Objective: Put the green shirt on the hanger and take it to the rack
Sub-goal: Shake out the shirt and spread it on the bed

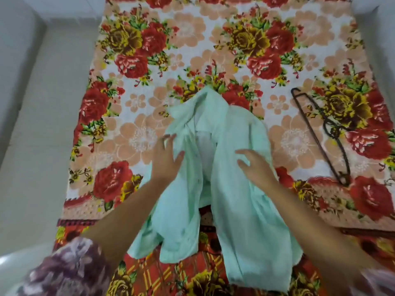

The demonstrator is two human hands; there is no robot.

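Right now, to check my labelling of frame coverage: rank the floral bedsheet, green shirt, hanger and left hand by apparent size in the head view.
1. floral bedsheet
2. green shirt
3. hanger and left hand: unsure. The hanger is longer but thin, and the hand is nearer the camera.

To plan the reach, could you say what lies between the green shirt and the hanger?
Only bare floral bedsheet lies between the green shirt and the hanger, as the head view shows.
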